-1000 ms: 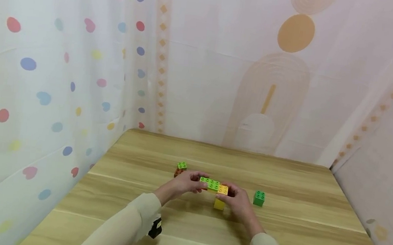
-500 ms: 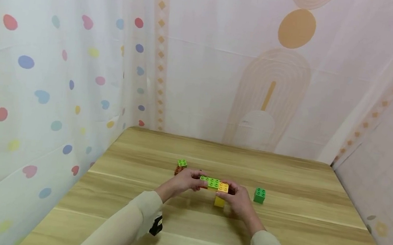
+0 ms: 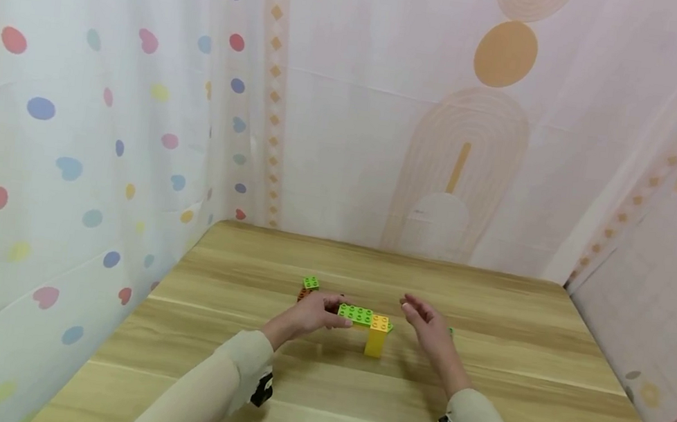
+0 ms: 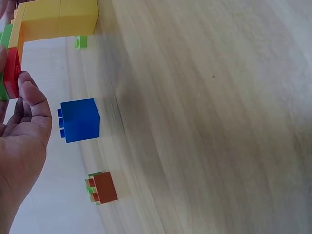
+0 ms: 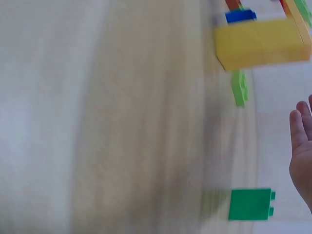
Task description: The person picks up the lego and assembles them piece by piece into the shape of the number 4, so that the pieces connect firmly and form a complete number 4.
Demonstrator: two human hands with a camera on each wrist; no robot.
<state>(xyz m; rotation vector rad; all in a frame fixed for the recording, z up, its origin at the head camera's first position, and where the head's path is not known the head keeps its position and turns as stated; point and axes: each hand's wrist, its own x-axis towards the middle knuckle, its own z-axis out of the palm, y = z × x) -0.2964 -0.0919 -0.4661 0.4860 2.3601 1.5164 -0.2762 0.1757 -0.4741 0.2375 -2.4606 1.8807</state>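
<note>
My left hand (image 3: 306, 314) grips one end of a built piece of toy building bricks, thumb in front and fingers behind. On top is a long lime brick (image 3: 354, 314), with a red brick (image 4: 12, 73) at the pinched end in the left wrist view. At the other end, an orange brick (image 3: 379, 321) tops a yellow column (image 3: 374, 344) pointing down. My right hand (image 3: 431, 331) is off to the right of the piece, apart from it, fingers loosely extended and holding nothing.
A blue brick (image 4: 80, 120) stands under the left hand. Beside it is a brown brick (image 4: 105, 187) with a lime brick (image 3: 311, 282) close by. Another lime brick (image 5: 240, 87) lies behind the column. A dark green brick (image 5: 249, 204) sits by the right hand.
The right hand has let go of the orange and yellow end and moved right, now covering most of the dark green brick in the head view. The left hand keeps its grip.
</note>
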